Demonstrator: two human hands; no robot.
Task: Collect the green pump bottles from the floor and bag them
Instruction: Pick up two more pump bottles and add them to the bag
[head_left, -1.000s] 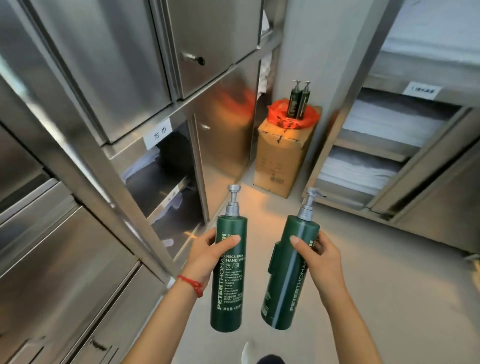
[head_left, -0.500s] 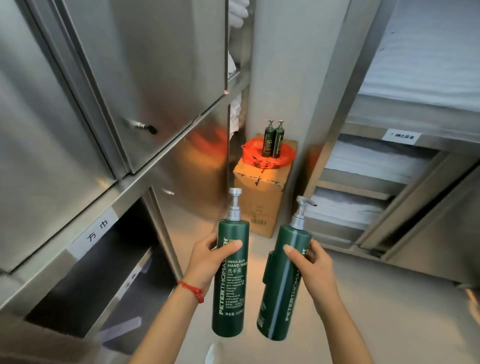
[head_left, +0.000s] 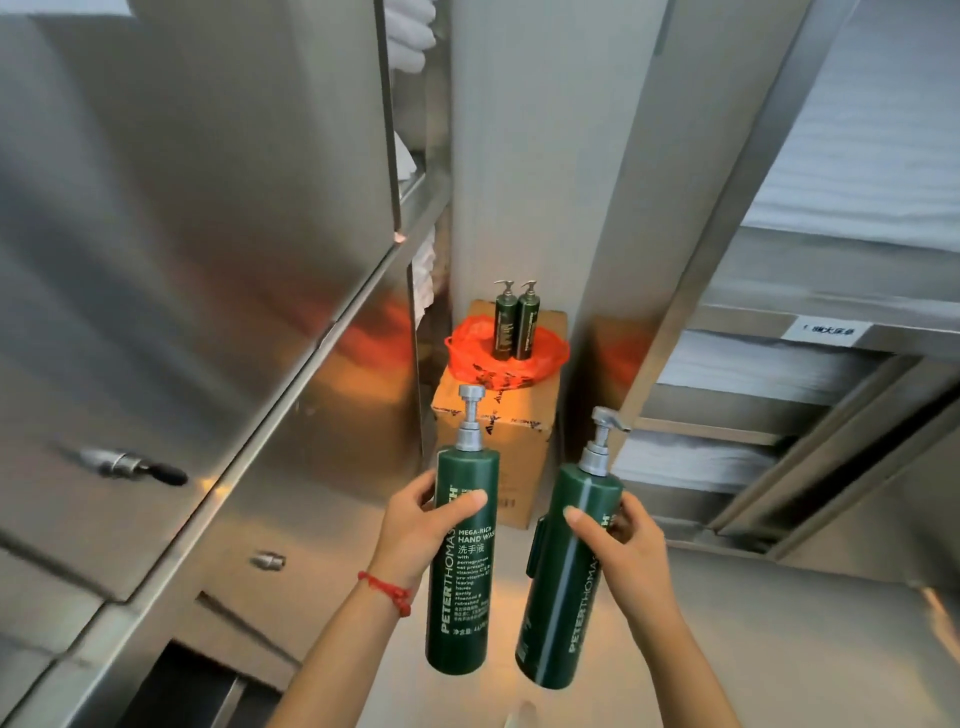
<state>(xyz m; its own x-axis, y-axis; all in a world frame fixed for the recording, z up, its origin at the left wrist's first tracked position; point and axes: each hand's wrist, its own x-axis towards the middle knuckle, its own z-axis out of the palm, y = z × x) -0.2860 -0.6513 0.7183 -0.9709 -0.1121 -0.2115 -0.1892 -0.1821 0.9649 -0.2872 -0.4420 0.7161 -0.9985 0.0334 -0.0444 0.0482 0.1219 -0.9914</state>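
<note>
floor (head_left: 779, 623): pale, carries a box (head_left: 493, 447) by the pillar
box top: orange bag (head_left: 467, 358), two green bottles (head_left: 514, 325) upright on it, touching

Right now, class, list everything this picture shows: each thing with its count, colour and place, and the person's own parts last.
Tall green plastic pump bottles: two, dark green, one in each hand.
Small green pump bottles: two, dark green, standing in the bag.
Orange plastic bag: one, on the box.
Brown cardboard box: one, floor, corner.
Steel cabinets: silver, left.
Red string bracelet: one, left wrist.
Left hand: grips left bottle.
Right hand: grips right bottle.
</note>
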